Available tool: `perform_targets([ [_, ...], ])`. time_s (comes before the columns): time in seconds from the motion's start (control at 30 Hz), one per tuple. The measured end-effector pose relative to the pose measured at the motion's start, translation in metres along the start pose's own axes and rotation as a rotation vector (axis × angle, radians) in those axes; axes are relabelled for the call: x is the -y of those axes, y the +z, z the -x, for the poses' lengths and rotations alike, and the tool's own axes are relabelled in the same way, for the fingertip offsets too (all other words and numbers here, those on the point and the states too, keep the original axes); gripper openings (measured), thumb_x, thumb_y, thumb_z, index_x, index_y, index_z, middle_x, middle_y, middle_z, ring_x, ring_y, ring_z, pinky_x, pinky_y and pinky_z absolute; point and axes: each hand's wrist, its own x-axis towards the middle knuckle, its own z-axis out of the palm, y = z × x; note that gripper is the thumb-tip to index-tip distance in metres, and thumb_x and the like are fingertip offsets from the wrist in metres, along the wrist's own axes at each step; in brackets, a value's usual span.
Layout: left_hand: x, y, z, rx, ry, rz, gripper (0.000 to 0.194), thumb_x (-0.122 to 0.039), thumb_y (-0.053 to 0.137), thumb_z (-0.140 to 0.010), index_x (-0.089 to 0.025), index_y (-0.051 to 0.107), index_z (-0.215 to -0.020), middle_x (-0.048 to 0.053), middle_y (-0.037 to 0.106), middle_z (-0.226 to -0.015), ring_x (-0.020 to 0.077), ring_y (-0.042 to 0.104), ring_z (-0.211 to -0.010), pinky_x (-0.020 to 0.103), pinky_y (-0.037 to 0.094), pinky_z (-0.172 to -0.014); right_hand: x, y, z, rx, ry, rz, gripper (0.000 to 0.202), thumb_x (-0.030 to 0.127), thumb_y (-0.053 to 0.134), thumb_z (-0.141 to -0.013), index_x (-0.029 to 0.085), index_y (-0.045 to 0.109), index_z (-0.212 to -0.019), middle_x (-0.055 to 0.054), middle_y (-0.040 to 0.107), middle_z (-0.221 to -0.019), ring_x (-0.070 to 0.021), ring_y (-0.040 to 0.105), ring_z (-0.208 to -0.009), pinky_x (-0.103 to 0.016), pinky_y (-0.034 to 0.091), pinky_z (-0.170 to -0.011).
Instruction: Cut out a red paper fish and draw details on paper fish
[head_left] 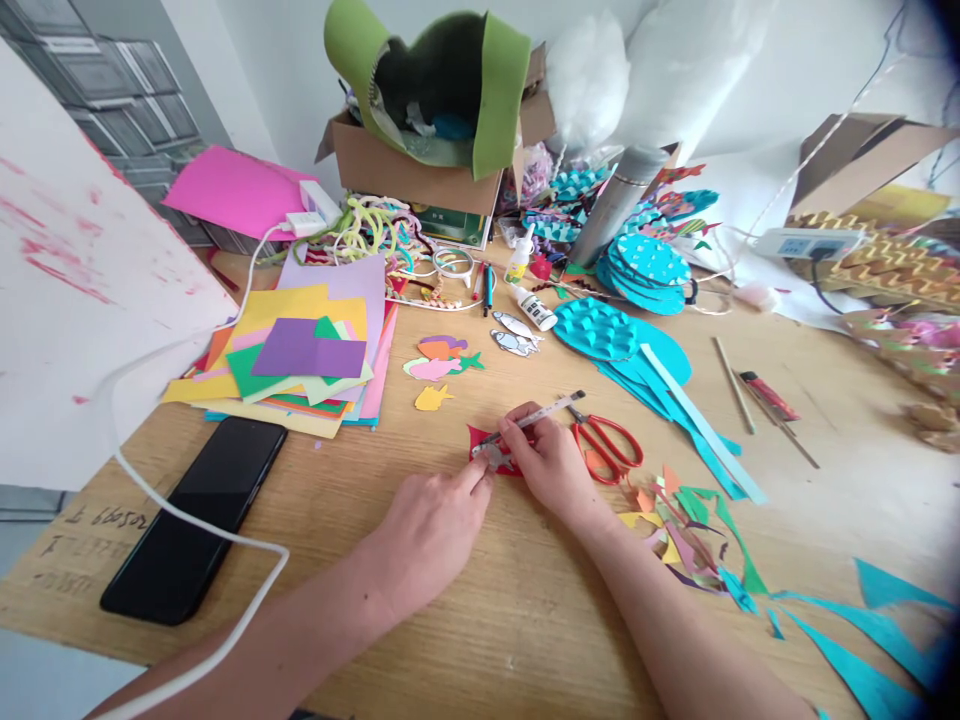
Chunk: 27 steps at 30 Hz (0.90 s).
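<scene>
My right hand (551,460) grips a slim white pen (559,404), its dark end pointing up and right. Under the pen's tip lies a small piece of red paper (477,436) with a grey-and-white fish cutout (496,457) on it. The fingers of my left hand (439,520) are pressed together and hold the cutout down on the red paper. Both hands partly cover the paper. Just right of my right hand are red-handled scissors (609,450), lying on the table. Beyond my hands sit several coloured paper fish, among them a yellow fish (433,398).
A stack of coloured paper (307,360) and a black phone (195,520) lie at left, with a white cable (255,590) crossing the phone. Paper scraps (686,530) spread at right. Glue bottles (535,308), blue paper shapes (600,330) and a grey flask (615,205) are farther back.
</scene>
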Motion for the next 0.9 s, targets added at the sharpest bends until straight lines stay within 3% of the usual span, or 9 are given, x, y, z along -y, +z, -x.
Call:
perform_targets([
  [0.13,0.001,0.001,-0.001,-0.084,0.054,-0.003,0.034,-0.006,0.041,-0.088,-0.011,0.062,-0.114,0.010,0.064,-0.117,0.0251,0.059,-0.093,0.040,0.053,-0.077,-0.002,0.000,0.000,-0.024,0.024,0.005,0.023,0.039,0.049,-0.090,0.020,0.053,-0.079,-0.001,0.058,-0.060,-0.0154,0.053,-0.050,-0.025,0.038,-0.047],
  [0.47,0.006,0.016,-0.008,-0.294,0.121,0.043,0.028,-0.008,0.042,-0.088,-0.009,0.065,-0.106,0.012,0.064,-0.110,0.0255,0.050,-0.115,0.041,0.036,-0.107,0.001,-0.002,0.000,-0.049,0.007,0.009,0.021,0.035,0.048,-0.090,0.019,0.051,-0.076,0.001,0.056,-0.058,-0.0131,0.051,-0.049,-0.023,0.037,-0.045],
  [0.9,0.005,0.017,-0.010,-0.304,0.143,0.038,0.028,-0.006,0.041,-0.088,-0.008,0.065,-0.103,0.014,0.063,-0.113,0.0257,0.050,-0.118,0.040,0.038,-0.102,-0.002,-0.001,-0.003,-0.071,0.023,0.031,0.008,0.025,0.056,-0.081,0.019,0.053,-0.076,0.000,0.061,-0.060,-0.0138,0.057,-0.052,-0.023,0.041,-0.049],
])
